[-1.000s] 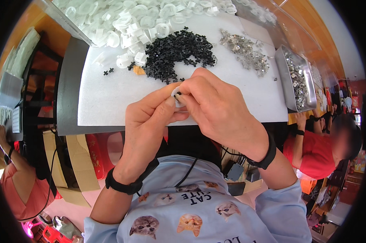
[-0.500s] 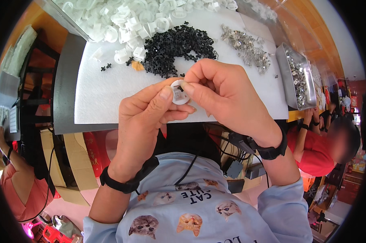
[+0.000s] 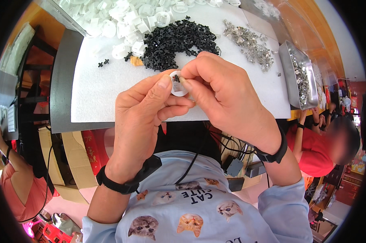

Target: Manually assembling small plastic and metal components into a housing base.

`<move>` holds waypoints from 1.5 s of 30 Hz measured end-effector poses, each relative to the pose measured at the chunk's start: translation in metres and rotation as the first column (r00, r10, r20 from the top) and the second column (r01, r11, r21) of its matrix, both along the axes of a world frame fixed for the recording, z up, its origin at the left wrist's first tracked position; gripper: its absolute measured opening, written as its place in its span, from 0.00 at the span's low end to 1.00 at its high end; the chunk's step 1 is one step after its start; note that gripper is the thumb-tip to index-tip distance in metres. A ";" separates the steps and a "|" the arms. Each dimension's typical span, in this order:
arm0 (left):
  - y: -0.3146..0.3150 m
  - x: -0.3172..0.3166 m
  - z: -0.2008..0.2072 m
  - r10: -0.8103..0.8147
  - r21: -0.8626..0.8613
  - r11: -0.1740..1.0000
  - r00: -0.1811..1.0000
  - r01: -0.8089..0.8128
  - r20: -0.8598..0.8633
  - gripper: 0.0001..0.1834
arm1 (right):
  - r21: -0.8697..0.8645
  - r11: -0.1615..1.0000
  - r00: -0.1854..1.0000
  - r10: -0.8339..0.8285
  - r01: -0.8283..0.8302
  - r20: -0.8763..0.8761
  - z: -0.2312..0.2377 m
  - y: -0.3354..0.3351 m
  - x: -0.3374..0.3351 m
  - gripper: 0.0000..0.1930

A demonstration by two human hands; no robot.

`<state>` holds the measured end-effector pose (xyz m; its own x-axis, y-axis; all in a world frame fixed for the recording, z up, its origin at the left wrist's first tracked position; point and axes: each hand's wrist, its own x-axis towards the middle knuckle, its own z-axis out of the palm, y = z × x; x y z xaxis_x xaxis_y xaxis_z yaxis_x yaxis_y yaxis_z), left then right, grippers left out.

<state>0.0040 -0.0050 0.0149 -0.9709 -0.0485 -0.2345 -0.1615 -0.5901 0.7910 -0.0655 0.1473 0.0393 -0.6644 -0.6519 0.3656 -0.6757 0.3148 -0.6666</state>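
Between the thumb and fingers of my left hand (image 3: 144, 99) is a round white plastic part (image 3: 179, 88). A small black cross-shaped piece (image 3: 176, 77) sits at its upper half. My right hand (image 3: 221, 83) pinches at the part's right edge, thumb and index finger touching it; whether these fingertips also grip the black piece is hidden. Just beyond my hands lies a heap of black cross-shaped pieces (image 3: 170, 42). White plastic parts (image 3: 130, 20) are piled behind and to the left of it. Small shiny metal pieces (image 3: 249, 44) are spread at the right.
A white foam sheet (image 3: 98, 93) covers the dark table (image 3: 63, 97). On the right stands a metal tray (image 3: 287, 65) of metal pieces. An orange-tan scrap (image 3: 136, 61) and two loose black crosses lie left of the heap. People in red (image 3: 318, 152) and pink (image 3: 23, 184) are at either side.
Both hands have risen slightly, away from me, with the white part. The black piece now shows more plainly on the part, and my right thumb has shifted toward its edge.
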 end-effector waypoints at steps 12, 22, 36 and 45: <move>-0.001 0.000 -0.001 0.013 0.060 0.998 1.000 -0.013 0.008 0.16 | 0.041 0.999 0.987 -0.021 0.028 -0.157 0.001 -0.004 0.005 0.08; -0.001 0.000 0.002 0.011 0.065 0.998 1.000 -0.013 0.027 0.16 | 0.091 0.996 0.980 0.006 0.013 -0.201 0.004 -0.003 0.002 0.12; 0.002 0.001 -0.001 0.019 0.040 0.999 1.000 -0.019 -0.001 0.16 | 0.058 0.998 0.983 -0.002 0.013 -0.185 0.001 -0.002 0.003 0.07; 0.001 0.001 0.000 -0.015 -0.003 1.000 1.000 0.015 -0.007 0.17 | -0.116 0.986 0.583 0.023 0.122 0.812 0.023 0.007 -0.006 0.08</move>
